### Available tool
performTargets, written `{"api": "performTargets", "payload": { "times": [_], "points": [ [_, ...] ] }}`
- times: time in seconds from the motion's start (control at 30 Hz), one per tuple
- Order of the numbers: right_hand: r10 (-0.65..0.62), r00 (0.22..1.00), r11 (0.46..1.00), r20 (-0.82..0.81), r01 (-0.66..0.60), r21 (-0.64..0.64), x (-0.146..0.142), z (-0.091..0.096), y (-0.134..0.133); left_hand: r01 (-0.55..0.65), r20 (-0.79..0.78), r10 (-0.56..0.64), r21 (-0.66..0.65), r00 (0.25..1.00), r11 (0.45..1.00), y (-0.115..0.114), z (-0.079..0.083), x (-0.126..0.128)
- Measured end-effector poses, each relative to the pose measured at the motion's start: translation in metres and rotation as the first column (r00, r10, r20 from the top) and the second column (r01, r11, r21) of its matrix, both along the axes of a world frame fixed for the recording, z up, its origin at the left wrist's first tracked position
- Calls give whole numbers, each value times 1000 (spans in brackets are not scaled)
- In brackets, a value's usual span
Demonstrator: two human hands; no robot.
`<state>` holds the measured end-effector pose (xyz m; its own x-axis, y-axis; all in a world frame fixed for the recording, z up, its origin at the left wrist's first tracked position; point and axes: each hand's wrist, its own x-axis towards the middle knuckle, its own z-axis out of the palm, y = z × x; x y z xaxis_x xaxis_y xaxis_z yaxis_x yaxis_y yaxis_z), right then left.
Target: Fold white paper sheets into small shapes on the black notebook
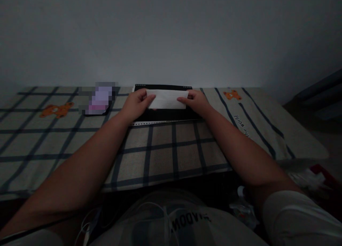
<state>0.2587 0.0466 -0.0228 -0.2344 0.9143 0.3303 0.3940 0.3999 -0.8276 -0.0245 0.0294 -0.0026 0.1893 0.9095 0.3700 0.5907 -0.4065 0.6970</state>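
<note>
A white rectangular piece of paper [167, 99] is stretched between my two hands, with its long side running left to right. My left hand [137, 103] pinches its left end, thumb on the near face. At the right end, my right hand [196, 101] grips it the same way, the thumb lying over the paper and the other fingers behind. Beneath the paper lies a flat black sheet or pad [165, 116] with small white marks along its edges. The fingers behind the paper are mostly hidden.
The table has a checked cloth [160, 149] with bear prints, its back edge against a grey wall [171, 35]. A phone [100, 100], partly blurred out, lies to the left. White crumpled plastic [243, 210] is below the table's front edge at right. The room is dim.
</note>
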Motion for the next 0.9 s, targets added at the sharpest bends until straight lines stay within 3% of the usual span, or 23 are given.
{"api": "performTargets", "payload": {
  "times": [0.07,0.17,0.3,0.47,0.67,0.9],
  "points": [
    [26,999,999,-31,-26,-29,0,-2,1,66,93,-58,-87,994,994,0,0,0],
    [-1,999,1000,49,1,-11,0,-4,1,158,180,-127,-173,975,972,1,-1,-1],
    [6,994,1000,113,-7,11,2,-5,3,190,213,-141,-229,967,955,8,-6,-4],
    [81,993,996,88,-78,-35,4,-4,4,177,214,-126,-241,969,954,10,-8,-6],
    [70,989,997,130,-66,-37,4,-2,4,133,152,-101,-213,983,968,9,-5,-8],
    [99,995,987,-3,-98,-125,5,-7,8,160,177,-124,-205,976,966,6,0,-8]
  ]
}}
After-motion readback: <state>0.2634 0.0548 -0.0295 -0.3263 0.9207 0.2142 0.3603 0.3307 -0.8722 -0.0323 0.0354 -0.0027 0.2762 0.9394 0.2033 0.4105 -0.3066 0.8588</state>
